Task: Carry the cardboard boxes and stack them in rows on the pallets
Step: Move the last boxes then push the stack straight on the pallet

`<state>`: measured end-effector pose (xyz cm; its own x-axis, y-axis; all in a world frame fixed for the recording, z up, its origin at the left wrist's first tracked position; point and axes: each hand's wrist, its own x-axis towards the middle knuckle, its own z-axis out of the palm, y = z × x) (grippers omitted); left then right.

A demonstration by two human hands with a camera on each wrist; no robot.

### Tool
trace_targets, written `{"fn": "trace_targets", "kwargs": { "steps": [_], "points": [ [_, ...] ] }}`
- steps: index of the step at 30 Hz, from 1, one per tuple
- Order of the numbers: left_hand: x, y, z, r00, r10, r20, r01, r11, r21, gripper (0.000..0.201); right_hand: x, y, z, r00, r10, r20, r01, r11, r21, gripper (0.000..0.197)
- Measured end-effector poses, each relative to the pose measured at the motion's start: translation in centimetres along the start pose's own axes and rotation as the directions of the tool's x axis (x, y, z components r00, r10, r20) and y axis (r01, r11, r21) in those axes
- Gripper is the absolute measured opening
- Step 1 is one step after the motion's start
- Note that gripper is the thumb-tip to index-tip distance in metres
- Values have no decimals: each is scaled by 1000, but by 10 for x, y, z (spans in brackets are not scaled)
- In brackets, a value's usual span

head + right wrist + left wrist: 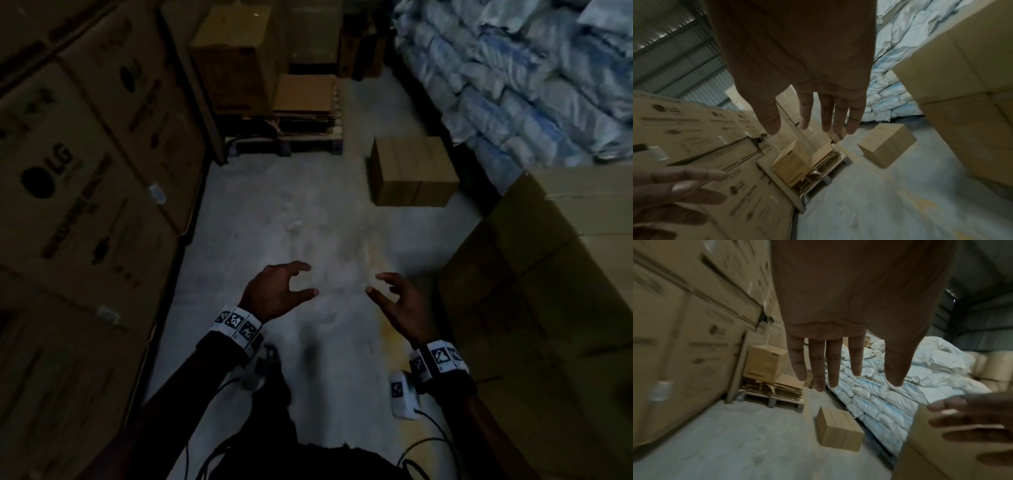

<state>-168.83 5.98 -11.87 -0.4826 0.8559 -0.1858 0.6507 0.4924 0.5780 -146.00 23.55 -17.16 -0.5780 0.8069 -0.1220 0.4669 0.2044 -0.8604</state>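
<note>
A: Warehouse aisle, dim. Status?

B: Both hands empty. Left hand (pixel 274 291) and right hand (pixel 397 301) out in front of me, fingers spread loose, nothing held.

A: Boxes?

B: One box (pixel 412 171) loose on the floor (pixel 260 205) ahead, right side by the sacks (pixel 513 78). Pallet (pixel 308 144) at the far end has one tall carton (pixel 233 54) plus flattened cardboard.

A: Progress?

B: Early, I'd say. No row yet.
</note>
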Motion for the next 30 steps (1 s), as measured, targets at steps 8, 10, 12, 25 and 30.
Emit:
{"fn": "trace_targets", "kwargs": {
  "steps": [8, 10, 12, 25, 30],
  "points": [
    [263, -31, -58, 995, 73, 71, -70, 997, -44, 55, 227, -15, 8, 992, 92, -89, -104, 986, -134, 49],
    [326, -29, -76, 992, 92, 86, -87, 994, -66, 55, 279, -26, 3, 980, 152, -129, -168, 978, -121, 47],
    [389, -21, -92, 990, 109, 93, -100, 991, -93, 53, 329, -37, -4, 972, 162, -172, -186, 974, -131, 46],
    [747, 54, -76, 931, 198, 307, -210, 978, 8, 54, 622, 16, -86, 908, 341, -245, -374, 921, -106, 49],
    [898, 105, -59, 924, 145, 353, -197, 974, 114, 54, 769, 45, -145, 896, 403, -186, -429, 894, -130, 48]
  ]
}}
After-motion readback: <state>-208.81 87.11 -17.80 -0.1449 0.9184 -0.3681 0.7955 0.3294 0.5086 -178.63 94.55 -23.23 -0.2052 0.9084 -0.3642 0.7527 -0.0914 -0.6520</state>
